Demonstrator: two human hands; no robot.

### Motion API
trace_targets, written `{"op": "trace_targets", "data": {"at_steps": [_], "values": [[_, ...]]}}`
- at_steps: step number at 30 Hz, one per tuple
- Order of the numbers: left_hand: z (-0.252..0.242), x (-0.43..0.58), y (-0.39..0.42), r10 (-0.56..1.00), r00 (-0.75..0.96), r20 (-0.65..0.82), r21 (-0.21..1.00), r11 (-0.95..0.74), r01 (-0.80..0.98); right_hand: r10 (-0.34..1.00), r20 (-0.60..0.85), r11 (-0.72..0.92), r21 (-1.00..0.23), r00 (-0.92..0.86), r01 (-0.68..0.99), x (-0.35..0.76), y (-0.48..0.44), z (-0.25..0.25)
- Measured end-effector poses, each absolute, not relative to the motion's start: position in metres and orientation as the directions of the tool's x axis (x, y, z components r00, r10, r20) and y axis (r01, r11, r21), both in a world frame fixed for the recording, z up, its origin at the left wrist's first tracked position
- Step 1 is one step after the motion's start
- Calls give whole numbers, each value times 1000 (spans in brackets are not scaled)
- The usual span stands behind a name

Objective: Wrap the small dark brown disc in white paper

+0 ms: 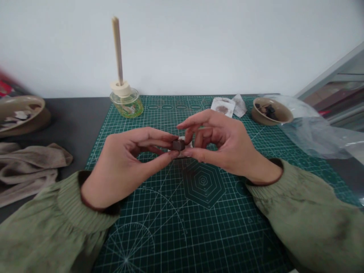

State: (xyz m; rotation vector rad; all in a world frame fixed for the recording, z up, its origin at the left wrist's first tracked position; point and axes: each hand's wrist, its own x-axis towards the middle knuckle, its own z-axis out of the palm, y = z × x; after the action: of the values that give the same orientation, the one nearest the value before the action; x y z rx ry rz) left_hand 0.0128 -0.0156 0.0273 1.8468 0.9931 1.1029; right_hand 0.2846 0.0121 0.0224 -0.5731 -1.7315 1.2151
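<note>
Head view: block [178, 145] pinched by the left hand [129, 163] at the fingertips, above the mat [204, 231]. Right hand [223, 140] at its other side, forefinger clear of it; whether it grips, I cannot tell. Judged risk: uneven pressure could dent the block, or a shallow pinch let it drop.

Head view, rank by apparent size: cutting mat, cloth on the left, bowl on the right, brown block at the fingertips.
1. cutting mat
2. cloth, cut off by the frame edge
3. right-hand bowl
4. brown block, clearly smallest
</note>
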Motion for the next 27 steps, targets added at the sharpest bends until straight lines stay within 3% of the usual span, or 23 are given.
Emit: {"op": "trace_targets", "data": {"at_steps": [5, 14, 17, 21, 24, 27], "values": [[30, 16, -10, 923, 375, 90, 963, -177, 205, 686, 541, 628, -778, -486, 20, 286, 14, 20], [24, 17, -10, 920, 389, 44, 960, -147, 239, 651, 562, 700, -705, -510, 117, 287, 13, 21], [19, 11, -9, 922, 346, 177, 849, -320, 420, 649, 548, 716, -675, -527, 180, 288, 13, 23], [11, 4, -8, 801, 445, 401, 547, -599, 584, 595, 527, 795, -498, -607, 347, 292, 18, 19], [5, 1, -6, 712, 563, 419, 439, -702, 561, 611, 432, 788, -409, -663, 461, 294, 21, 14], [2, -1, -4, 683, 608, 404, 407, -730, 549, 638, 397, 764, -427, -659, 483, 295, 23, 12]]}}
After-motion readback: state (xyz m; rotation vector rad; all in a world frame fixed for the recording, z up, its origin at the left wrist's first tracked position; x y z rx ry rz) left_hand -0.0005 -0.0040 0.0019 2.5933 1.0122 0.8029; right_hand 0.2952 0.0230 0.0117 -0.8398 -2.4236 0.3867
